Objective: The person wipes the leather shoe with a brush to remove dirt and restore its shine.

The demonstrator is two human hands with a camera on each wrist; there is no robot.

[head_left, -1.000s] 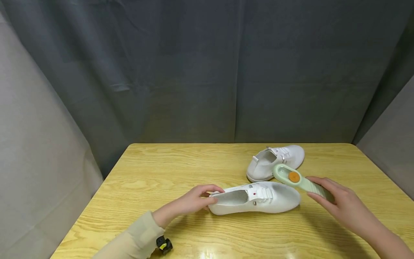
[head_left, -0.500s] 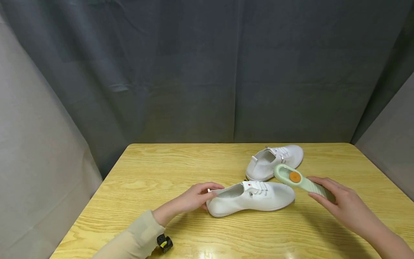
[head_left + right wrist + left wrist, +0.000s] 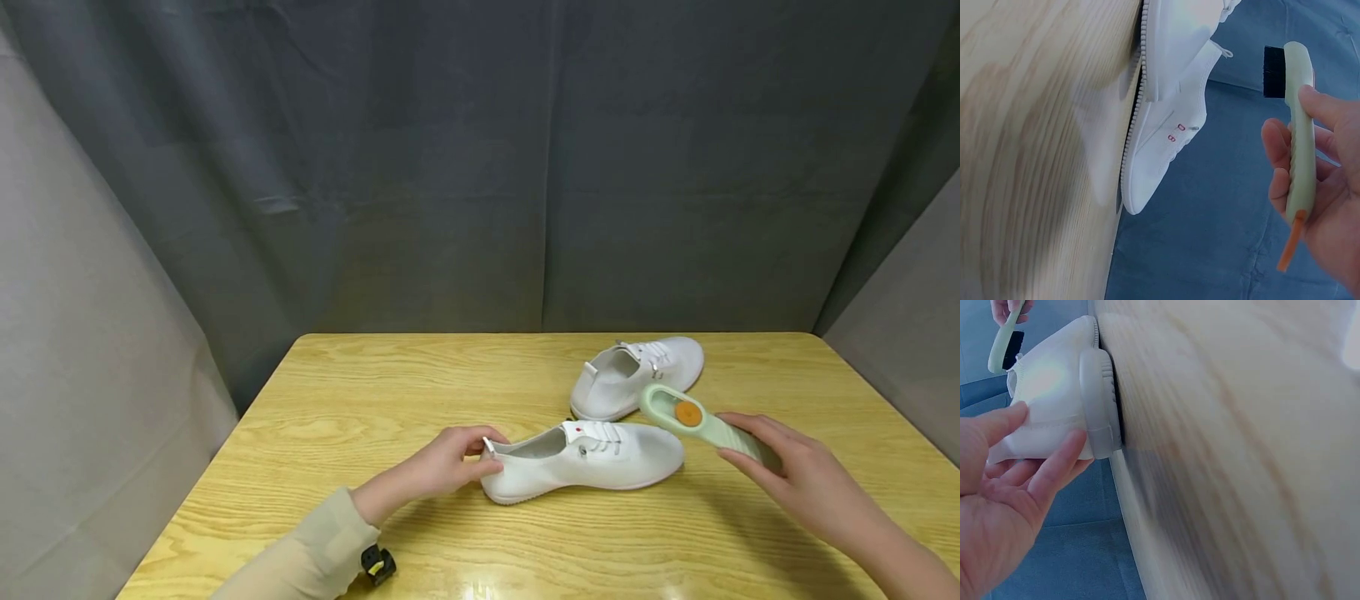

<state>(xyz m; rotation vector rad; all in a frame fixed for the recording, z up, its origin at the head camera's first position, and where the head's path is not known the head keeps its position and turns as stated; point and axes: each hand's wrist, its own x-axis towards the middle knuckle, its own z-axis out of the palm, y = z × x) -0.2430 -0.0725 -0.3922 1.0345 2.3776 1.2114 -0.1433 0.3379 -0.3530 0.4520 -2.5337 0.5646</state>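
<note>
A white lace-up shoe (image 3: pixel 618 458) stands sole down on the table, its toe to the right. My left hand (image 3: pixel 450 461) holds it by the heel, with the thumb on the near side and fingers on the far side. In the left wrist view, the fingertips touch the heel (image 3: pixel 1054 409). Above and right of the toe, my right hand (image 3: pixel 806 479) grips a pale green cleaning brush (image 3: pixel 720 429) by its handle. An orange button (image 3: pixel 687 413) faces up on the brush head. Its black bristles (image 3: pixel 1274 72) appear in the right wrist view, apart from the shoe.
The second white shoe (image 3: pixel 611 387) rests just behind the first, toe pointing to the back right. Both are on a wood-grain table (image 3: pixel 360 383). A dark grey curtain (image 3: pixel 450 183) hangs behind, with pale cloth (image 3: pixel 97 350) at the sides.
The near shoe has turned upright from a tilt and shifted slightly left. My left fingers have adjusted around its heel. The brush has moved slightly right and down.
</note>
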